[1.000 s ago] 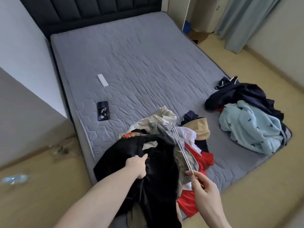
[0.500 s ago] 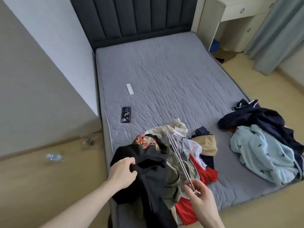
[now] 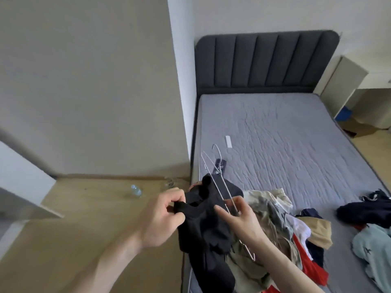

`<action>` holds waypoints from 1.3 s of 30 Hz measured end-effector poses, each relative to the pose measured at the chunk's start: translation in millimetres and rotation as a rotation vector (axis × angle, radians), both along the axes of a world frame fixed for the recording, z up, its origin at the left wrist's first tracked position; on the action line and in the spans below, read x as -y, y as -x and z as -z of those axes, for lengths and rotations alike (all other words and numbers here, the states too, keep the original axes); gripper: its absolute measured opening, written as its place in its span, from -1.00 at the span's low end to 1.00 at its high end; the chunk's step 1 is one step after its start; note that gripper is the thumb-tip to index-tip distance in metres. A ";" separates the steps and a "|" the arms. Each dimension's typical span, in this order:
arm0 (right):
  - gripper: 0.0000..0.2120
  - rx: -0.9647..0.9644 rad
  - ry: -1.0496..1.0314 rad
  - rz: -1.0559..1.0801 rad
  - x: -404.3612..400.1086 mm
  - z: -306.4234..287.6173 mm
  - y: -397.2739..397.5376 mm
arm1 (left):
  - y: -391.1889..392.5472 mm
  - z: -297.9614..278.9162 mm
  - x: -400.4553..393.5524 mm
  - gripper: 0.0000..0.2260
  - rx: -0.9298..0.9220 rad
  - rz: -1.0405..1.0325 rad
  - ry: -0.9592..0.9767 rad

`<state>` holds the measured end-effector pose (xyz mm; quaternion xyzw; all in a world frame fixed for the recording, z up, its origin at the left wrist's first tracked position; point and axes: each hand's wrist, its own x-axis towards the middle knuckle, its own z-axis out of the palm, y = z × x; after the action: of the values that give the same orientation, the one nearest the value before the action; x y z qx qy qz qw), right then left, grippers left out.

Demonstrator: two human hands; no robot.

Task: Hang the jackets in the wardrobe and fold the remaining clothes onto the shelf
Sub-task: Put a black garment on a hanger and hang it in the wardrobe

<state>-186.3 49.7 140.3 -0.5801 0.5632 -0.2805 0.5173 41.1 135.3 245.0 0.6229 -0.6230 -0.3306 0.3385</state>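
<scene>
A black garment (image 3: 203,227) hangs bunched and crumpled at the bed's near-left corner, its upper edge lifted, its lower part draping down at 6 o'clock. Thin white wire hangers (image 3: 220,187), bundled together, slant across it, hooks toward 12 o'clock. At 3 o'clock lies a mixed clothes heap (image 3: 281,225) of khaki, white, red and navy pieces.
</scene>
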 end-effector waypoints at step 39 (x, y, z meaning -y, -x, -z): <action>-0.72 -0.073 0.274 -0.436 -61.1 -156.8 -225.5 | -293.2 -53.9 -128.7 -0.86 -0.618 -0.727 -0.303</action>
<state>39.2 110.9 297.1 -0.7620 0.3999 -0.2149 0.4617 334.3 264.0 299.0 0.7150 -0.1809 -0.4471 0.5061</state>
